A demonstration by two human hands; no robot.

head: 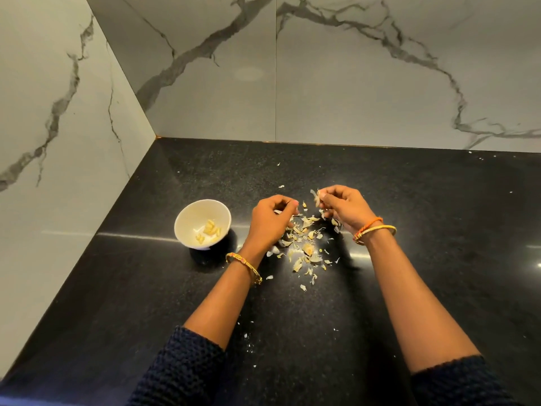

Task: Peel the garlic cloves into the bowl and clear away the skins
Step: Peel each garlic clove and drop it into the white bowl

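The head view, the only 1 given, looks down on a glossy black speckled stone bench (pixel 146 303) set into a corner of white marble-veined wall tiles (pixel 366 83).

A small white round ceramic bowl (pixel 187 215) stands on the bench to the left of both hands, tilted toward the camera, with a few pale yellow peeled garlic cloves (pixel 210 229) lying in its bottom.

The right hand (pixel 342 208) is raised just above the bench, its fingers curled and pinching a thin pale strip of garlic skin (pixel 315 198) that hangs with its long axis roughly upright. Whether a clove sits behind that strip cannot be told.

The left hand (pixel 270 219) hovers near, its fingers curled inward; a little pale thing shows at the fingertips, probably a clove or a scrap of skin, but it is too small to be sure.

Between and below the 2 hands lies a loose scatter of papery cream garlic skins (pixel 304 247), spread toward the camera, with stray flecks farther out.

A gold bangle circles each wrist.

The relation that matters: the bowl lies left of the left hand, the nearer of the 2, so any peeled clove would most easily go in from that side, while the skins lie directly under both hands.
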